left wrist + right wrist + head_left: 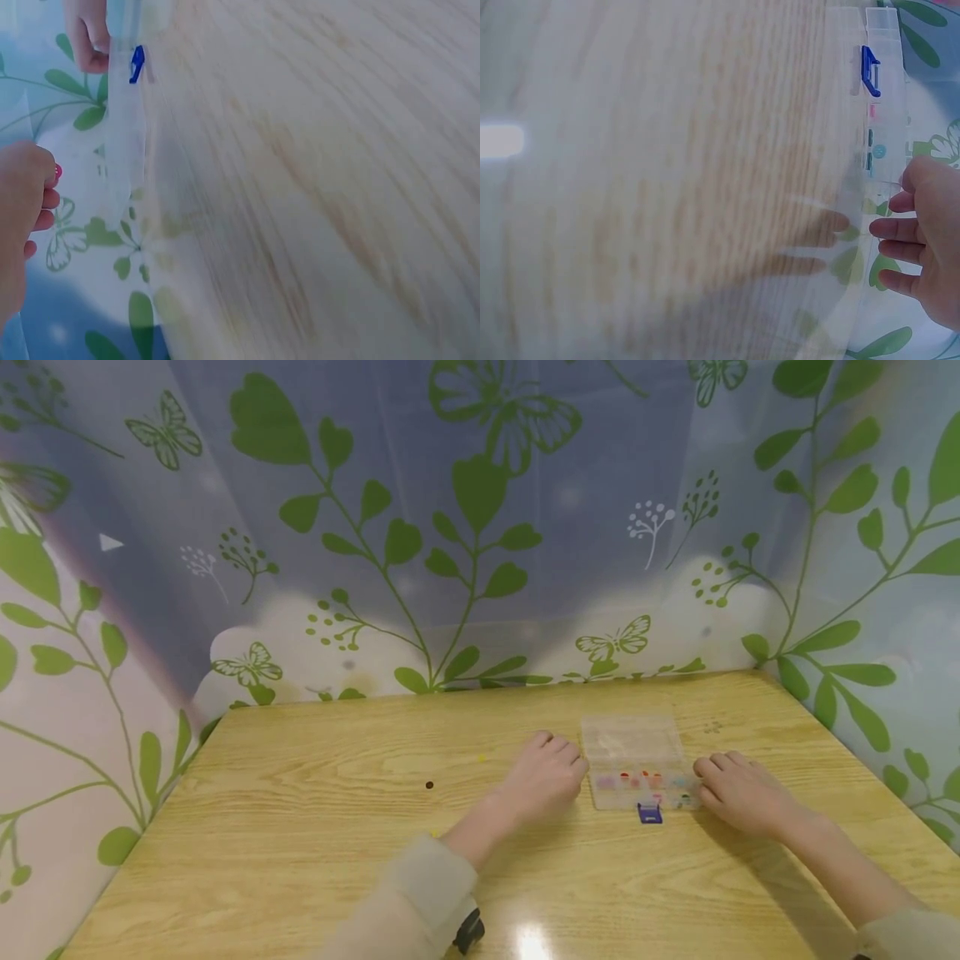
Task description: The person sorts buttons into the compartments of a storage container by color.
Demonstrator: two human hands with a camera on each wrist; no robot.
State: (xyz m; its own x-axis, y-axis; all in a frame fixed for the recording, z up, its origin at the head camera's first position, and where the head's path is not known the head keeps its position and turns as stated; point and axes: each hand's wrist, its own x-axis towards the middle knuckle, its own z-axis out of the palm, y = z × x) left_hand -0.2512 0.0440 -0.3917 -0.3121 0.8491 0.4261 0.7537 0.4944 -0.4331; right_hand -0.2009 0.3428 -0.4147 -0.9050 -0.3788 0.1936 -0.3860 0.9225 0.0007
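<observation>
A clear plastic compartment box [598, 800] lies on the table with its lid [633, 739] laid back, its compartments holding small coloured pieces. A blue latch [649, 813] sits at its front edge, also seen in the left wrist view [137, 64]. My left hand [545, 777] is just left of the box; in the left wrist view its curled fingers pinch a small pinkish-red piece [58, 172], whose kind I cannot tell. At the box's right front corner my right hand [742, 789] touches the side, its fingers fairly straight and spread in the right wrist view [930, 232].
On the wooden table [300, 860] left of the box lie a dark round piece [430, 785], a small yellow piece [482, 758] and another yellow bit [434, 834] beside the left sleeve. Several tiny pieces [712, 727] lie behind the right hand. A leaf-patterned curtain [480, 568] borders the table.
</observation>
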